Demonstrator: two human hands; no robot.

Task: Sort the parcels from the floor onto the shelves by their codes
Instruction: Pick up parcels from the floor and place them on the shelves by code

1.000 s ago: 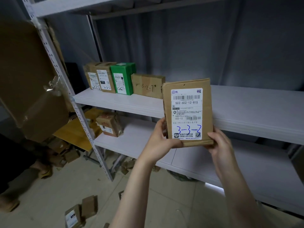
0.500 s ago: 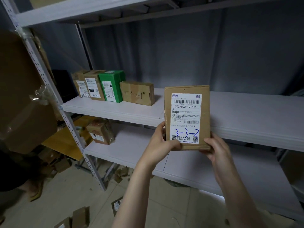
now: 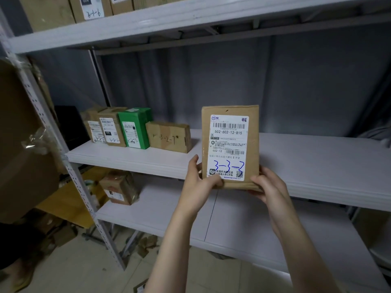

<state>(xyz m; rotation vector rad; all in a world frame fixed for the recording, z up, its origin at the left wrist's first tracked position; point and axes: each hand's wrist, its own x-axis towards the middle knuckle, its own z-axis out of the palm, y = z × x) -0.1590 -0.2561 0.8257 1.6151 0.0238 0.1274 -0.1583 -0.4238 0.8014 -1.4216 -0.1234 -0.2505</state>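
Parcel position: the parcel (image 3: pixel 230 144) is in the air, upright, its label facing you, in front of the middle shelf (image 3: pixel 317 163).
Left hand: your left hand (image 3: pixel 197 183) grips the lower left corner, with the thumb on the front face and the fingers behind.
Right hand: your right hand (image 3: pixel 268 187) is curled round the lower right corner, cupping it from below.
Handling: expect a light, stiff, flat load. The dry card should not slip.
Hold point: keep to the lower corners or the long edges, and leave the handwritten code uncovered.
Material: matt brown cardboard in a thin rectangle, with a smooth white label and blue ink that reads as 3-3-3.
Destination: the middle-shelf boxes, such as the green box (image 3: pixel 135 127), carry 3-2 codes. The lower shelf (image 3: pixel 169 210) is therefore the probable slot.
Shelving: smooth white boards on perforated grey uprights.
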